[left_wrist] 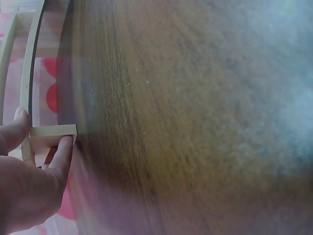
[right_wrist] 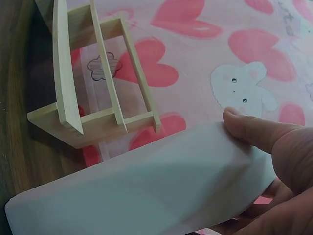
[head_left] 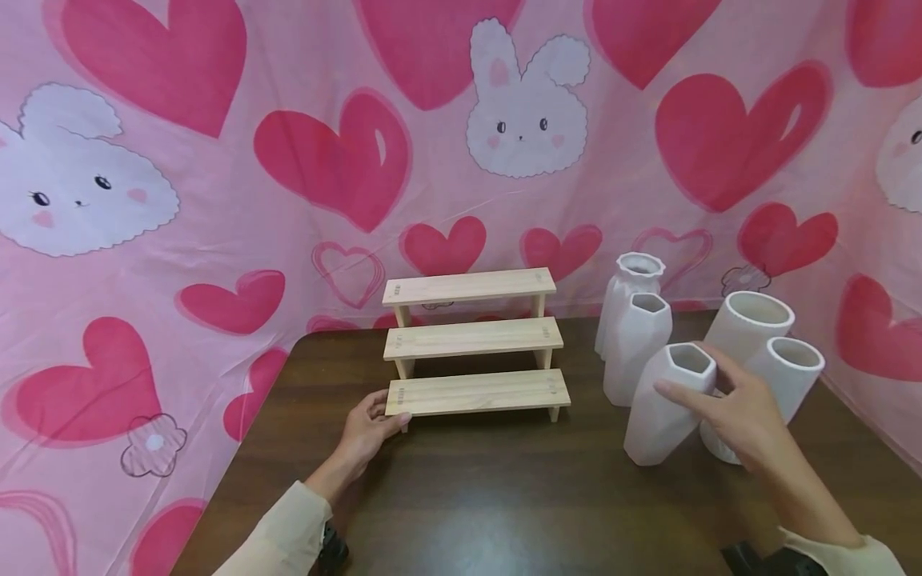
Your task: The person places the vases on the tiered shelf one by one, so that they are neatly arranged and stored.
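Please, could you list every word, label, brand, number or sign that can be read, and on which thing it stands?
No text can be read.
Wooden stand: small marks near the board ends, too small to read, if letters at all.
Pink cloth, right wrist view: grey marks at upper right, too blurred to read.

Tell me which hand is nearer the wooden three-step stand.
Left. The left hand grips the lowest step of the wooden stand at its left end; the right hand is apart from it, off to its right, holding a white vase.
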`<state>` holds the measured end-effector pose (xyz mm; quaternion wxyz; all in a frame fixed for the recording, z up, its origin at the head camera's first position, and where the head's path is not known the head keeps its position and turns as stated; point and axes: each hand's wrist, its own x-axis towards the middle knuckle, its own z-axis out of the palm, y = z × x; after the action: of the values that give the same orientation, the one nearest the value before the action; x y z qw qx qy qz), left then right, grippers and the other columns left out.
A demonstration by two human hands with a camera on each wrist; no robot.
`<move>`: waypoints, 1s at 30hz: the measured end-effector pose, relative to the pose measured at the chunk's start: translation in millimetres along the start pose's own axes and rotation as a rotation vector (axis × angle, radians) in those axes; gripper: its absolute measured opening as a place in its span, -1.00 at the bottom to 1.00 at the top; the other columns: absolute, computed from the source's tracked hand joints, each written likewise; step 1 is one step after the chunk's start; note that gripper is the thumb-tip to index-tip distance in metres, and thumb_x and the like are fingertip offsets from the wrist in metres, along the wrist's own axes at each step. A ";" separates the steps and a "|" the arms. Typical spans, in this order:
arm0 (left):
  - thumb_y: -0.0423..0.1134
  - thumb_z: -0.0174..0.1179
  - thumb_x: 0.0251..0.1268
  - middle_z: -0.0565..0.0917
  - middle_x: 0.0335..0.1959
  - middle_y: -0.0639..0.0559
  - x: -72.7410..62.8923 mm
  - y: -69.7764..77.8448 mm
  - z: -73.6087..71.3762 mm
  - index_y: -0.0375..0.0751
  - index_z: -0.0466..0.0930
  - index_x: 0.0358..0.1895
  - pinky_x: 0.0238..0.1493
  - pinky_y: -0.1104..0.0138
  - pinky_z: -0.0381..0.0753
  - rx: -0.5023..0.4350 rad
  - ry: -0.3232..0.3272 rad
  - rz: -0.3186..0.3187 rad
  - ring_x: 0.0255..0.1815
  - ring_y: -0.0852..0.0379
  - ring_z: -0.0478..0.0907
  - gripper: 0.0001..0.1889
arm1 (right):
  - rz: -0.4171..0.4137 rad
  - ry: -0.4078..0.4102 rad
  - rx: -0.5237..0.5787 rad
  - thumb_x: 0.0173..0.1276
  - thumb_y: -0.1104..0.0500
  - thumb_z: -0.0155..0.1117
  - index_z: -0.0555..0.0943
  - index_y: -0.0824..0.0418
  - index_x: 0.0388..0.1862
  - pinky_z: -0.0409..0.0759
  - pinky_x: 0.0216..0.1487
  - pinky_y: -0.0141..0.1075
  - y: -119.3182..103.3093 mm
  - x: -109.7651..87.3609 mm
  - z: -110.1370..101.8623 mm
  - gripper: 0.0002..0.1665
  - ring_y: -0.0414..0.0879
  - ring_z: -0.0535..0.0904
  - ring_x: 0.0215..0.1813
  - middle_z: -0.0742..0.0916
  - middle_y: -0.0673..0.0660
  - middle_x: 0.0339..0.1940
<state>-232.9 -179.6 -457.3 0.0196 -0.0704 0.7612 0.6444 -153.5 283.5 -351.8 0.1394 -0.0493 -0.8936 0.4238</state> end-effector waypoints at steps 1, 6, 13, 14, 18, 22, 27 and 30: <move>-0.38 0.37 0.14 0.60 -0.03 -0.28 -0.3 -0.1 0.2 -0.37 0.33 0.28 -0.15 0.33 0.68 -0.004 -0.003 0.001 -0.21 0.12 0.60 -0.37 | 0.008 -0.010 0.000 0.21 -0.08 0.41 0.32 0.24 0.41 0.46 -0.32 -0.54 -0.3 0.2 -0.9 -0.12 0.11 0.48 0.01 0.57 0.40 0.10; -0.41 0.35 0.14 0.59 -0.01 -0.28 -0.6 -1.0 0.9 -0.36 0.32 0.29 -0.07 0.24 0.68 -0.026 -0.006 -0.009 -0.20 0.12 0.61 -0.37 | 0.023 -0.037 0.006 0.22 -0.12 0.39 0.29 0.22 0.44 0.46 -0.32 -0.51 -0.9 0.8 -3.9 -0.09 0.26 0.41 0.10 0.54 0.41 0.15; -0.42 0.35 0.15 0.58 0.00 -0.30 -1.2 -0.5 0.2 -0.40 0.31 0.29 -0.08 0.24 0.69 -0.044 -0.018 0.005 -0.21 0.12 0.60 -0.37 | -0.001 0.011 -0.001 0.14 -0.09 0.48 0.41 0.18 0.38 0.47 -0.32 -0.61 -10.5 -3.1 -2.0 -0.13 -0.28 0.46 -0.09 0.63 0.22 0.05; -0.41 0.35 0.15 0.58 0.00 -0.30 -1.3 -0.3 0.2 -0.40 0.31 0.29 -0.08 0.24 0.69 -0.044 -0.019 0.005 -0.21 0.12 0.60 -0.37 | -0.009 0.012 -0.006 0.12 -0.09 0.49 0.42 0.17 0.37 0.47 -0.30 -0.60 -14.1 -4.0 -1.4 -0.13 -0.29 0.45 -0.10 0.64 0.22 0.05; -0.40 0.36 0.14 0.58 -0.01 -0.29 -1.9 0.7 0.0 -0.39 0.31 0.29 -0.08 0.24 0.69 -0.040 -0.011 0.000 -0.23 0.14 0.60 -0.36 | -0.056 0.003 -0.034 0.09 -0.12 0.51 0.47 0.10 0.34 0.46 -0.27 -0.54 -31.7 -7.0 2.9 -0.15 -0.18 0.47 -0.07 0.65 0.27 0.07; -0.39 0.36 0.14 0.58 0.00 -0.30 -2.7 1.6 0.6 -0.40 0.30 0.29 -0.06 0.21 0.68 -0.040 -0.012 0.000 -0.24 0.14 0.59 -0.36 | -0.079 -0.033 -0.034 0.09 -0.16 0.49 0.49 0.06 0.32 0.52 -0.24 -0.39 -46.8 -8.2 9.6 -0.18 -0.09 0.50 -0.06 0.68 0.25 0.04; -0.39 0.35 0.15 0.58 0.01 -0.30 -3.5 1.6 1.5 -0.39 0.30 0.30 -0.05 0.18 0.68 -0.044 -0.014 -0.003 -0.25 0.14 0.59 -0.36 | -0.080 -0.094 0.001 0.10 -0.19 0.47 0.47 0.06 0.33 0.50 -0.18 -0.17 -62.2 -8.5 20.0 -0.16 0.09 0.47 0.00 0.68 0.26 0.01; -0.40 0.34 0.16 0.57 0.01 -0.31 -3.5 1.8 1.2 -0.39 0.29 0.31 -0.02 0.16 0.67 -0.055 -0.016 -0.007 -0.25 0.14 0.60 -0.36 | -0.115 -0.127 0.024 0.10 -0.19 0.47 0.51 0.07 0.30 0.56 -0.12 -0.12 -70.1 -7.8 28.0 -0.20 0.09 0.52 0.01 0.70 0.19 -0.03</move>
<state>-229.8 -177.9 -455.3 0.0259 -0.0685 0.7429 0.6654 -152.1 216.5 -316.2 0.1070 0.0305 -0.8969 0.4280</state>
